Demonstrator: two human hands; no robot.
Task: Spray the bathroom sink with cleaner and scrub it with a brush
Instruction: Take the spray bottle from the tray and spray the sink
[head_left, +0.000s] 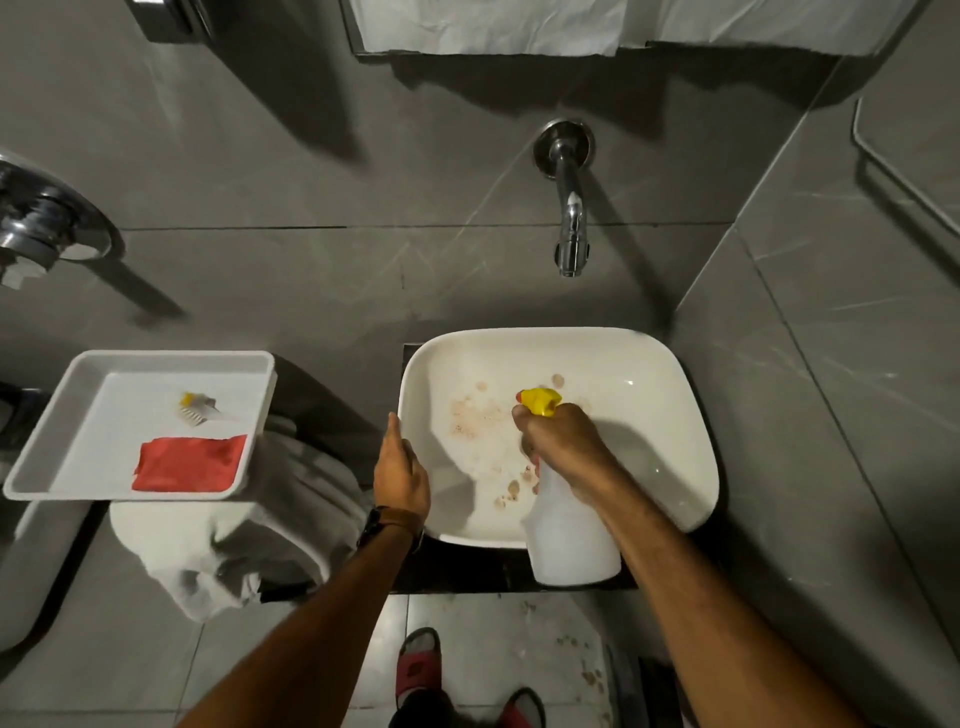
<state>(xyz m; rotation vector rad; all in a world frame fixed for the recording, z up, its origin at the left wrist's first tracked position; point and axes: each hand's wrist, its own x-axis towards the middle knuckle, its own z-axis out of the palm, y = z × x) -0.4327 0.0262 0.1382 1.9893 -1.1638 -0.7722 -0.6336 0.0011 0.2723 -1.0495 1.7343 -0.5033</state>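
Gripping the neck of a white spray bottle (569, 540), the right hand (563, 441) has its fingers wrapped tight just under the yellow trigger head (540, 401), which points away from the person, out over the basin. The bottle hangs tilted above the near right part of the white sink (670, 415), its base reaching past the near rim. Which finger sits on the trigger cannot be told from above.

The left hand (401, 475) rests on the sink's left rim, fingers close together and lying along the edge, the thumb pointing toward the wall; it holds nothing. A dark wristwatch (387, 525) circles that wrist.

Inside the bowl, brownish spots and smears (475, 415) are scattered over the middle and toward the near side. A chrome wall spout (570, 208) comes out of the grey tiles above the far rim of the sink.

Well to the left of the sink, a white tray (78, 415) holds a small scrub brush (197, 408) with a yellow end and a folded red cloth (189, 464); the two lie apart, the brush farther from the person. The tray sits on a crumpled grey towel (270, 525).

At the bottom edge, feet in red slippers (418, 662) stand on a speckled floor.
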